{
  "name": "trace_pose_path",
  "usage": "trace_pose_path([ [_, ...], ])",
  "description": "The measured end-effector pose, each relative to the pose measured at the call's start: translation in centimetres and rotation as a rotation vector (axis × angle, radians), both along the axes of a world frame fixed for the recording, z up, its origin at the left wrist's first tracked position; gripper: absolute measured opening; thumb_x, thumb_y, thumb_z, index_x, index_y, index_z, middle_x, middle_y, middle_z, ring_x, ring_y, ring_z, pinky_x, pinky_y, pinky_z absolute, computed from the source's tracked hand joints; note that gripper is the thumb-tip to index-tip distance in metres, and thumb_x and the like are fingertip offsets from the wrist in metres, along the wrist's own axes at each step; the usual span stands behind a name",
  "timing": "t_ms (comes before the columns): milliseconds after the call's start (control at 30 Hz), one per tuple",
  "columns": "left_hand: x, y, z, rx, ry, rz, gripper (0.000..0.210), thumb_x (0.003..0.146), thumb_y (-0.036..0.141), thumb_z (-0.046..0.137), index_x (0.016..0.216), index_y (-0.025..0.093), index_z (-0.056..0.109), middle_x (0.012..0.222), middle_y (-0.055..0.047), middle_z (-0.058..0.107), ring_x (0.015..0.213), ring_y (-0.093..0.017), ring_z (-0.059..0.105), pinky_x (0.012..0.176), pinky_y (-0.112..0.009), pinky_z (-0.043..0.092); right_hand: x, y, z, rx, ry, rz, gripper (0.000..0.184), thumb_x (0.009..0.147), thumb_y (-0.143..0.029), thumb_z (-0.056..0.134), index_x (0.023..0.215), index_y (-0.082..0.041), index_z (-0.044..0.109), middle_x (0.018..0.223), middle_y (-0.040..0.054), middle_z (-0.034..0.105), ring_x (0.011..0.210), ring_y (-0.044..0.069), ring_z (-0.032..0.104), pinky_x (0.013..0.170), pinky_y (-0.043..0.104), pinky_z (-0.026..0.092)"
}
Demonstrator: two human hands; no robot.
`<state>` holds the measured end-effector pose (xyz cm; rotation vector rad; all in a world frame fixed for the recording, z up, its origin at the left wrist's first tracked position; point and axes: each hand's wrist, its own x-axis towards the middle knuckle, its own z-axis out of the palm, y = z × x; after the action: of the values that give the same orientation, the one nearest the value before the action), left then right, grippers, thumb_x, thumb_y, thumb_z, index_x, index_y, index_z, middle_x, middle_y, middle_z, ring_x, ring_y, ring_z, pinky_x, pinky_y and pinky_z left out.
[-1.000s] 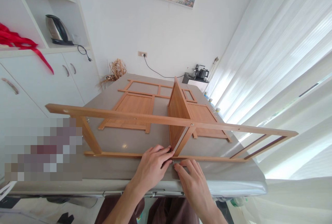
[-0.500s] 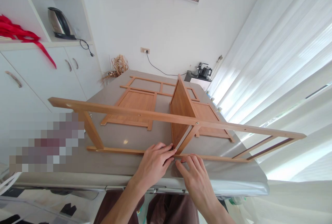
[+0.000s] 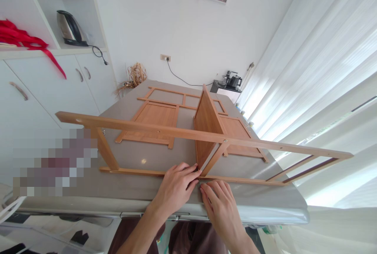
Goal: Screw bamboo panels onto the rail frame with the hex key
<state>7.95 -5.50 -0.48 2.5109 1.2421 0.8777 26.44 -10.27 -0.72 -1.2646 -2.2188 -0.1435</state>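
A long wooden side frame [image 3: 141, 125] stands on edge across the near part of the table. A wooden panel [image 3: 207, 118] stands upright against its middle crosspiece, reaching away from me. My left hand [image 3: 178, 183] has its fingers closed around the lower joint, where the frame's bottom rail meets the panel. Just right of it, my right hand [image 3: 219, 197] pinches a small thin metal piece [image 3: 199, 183] at that joint; its exact kind is too small to tell. A bolt head [image 3: 225, 140] shows in the upper rail above.
Two flat wooden panels [image 3: 156, 118] [image 3: 243, 134] and another open wooden frame [image 3: 167, 91] lie farther back on the grey table [image 3: 129, 108]. Cabinets with a kettle [image 3: 70, 28] stand left. A curtain [image 3: 309, 69] hangs right. Dried stalks [image 3: 137, 74] are behind the table.
My right hand has shifted slightly down and its fingers have drawn closer together, away from the rail. My left hand stays at the joint. The view has moved a little.
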Motion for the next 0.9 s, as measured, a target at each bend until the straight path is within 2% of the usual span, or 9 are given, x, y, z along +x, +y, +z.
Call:
trace_pose_path([
  [233,0.1,0.0,0.2,0.005,-0.001,-0.001,0.031,0.094,0.021,0.061,0.124,0.029,0.066,0.130,0.001,0.067,0.106,-0.020,0.060,0.089,-0.039,0.053,0.7,-0.6,-0.9,-0.076,0.062,-0.023,0.020,0.101,-0.016,0.045,0.099,-0.024,0.063,0.088,0.0040,0.061,0.080,0.019,0.057,0.073,0.032,0.047],
  [400,0.1,0.1,0.0,0.026,-0.002,0.007,0.029,0.094,0.021,0.061,0.122,0.028,0.067,0.129,-0.001,0.068,0.105,-0.020,0.062,0.089,-0.039,0.053,1.1,-0.5,-0.3,-0.107,0.197,-0.031,0.014,0.100,-0.021,0.049,0.106,-0.024,0.061,0.088,0.0038,0.063,0.081,0.018,0.061,0.072,0.030,0.052],
  [500,0.1,0.2,0.0,0.038,-0.003,0.013,0.029,0.093,0.021,0.062,0.121,0.028,0.068,0.128,-0.001,0.068,0.104,-0.020,0.062,0.088,-0.039,0.054,1.4,-0.1,0.3,-0.126,0.271,-0.075,0.014,0.099,-0.021,0.048,0.098,-0.024,0.062,0.089,0.0042,0.064,0.080,0.017,0.063,0.071,0.028,0.054],
  [667,0.1,0.1,0.1,0.025,0.005,0.009,0.028,0.094,0.022,0.061,0.121,0.028,0.068,0.127,0.000,0.069,0.104,-0.019,0.062,0.090,-0.038,0.054,1.8,0.1,1.0,-0.192,0.337,-0.154,0.014,0.091,-0.018,0.053,0.090,-0.024,0.065,0.083,0.0013,0.064,0.065,0.013,0.060,0.061,0.023,0.052],
  [900,0.0,0.1,0.0,0.035,0.002,0.015,0.030,0.093,0.022,0.063,0.121,0.029,0.068,0.128,0.001,0.069,0.104,-0.019,0.062,0.089,-0.038,0.054,1.3,0.2,0.8,-0.220,0.384,-0.156,0.015,0.085,-0.017,0.055,0.082,-0.023,0.068,0.075,-0.0001,0.065,0.057,0.012,0.060,0.058,0.023,0.052],
])
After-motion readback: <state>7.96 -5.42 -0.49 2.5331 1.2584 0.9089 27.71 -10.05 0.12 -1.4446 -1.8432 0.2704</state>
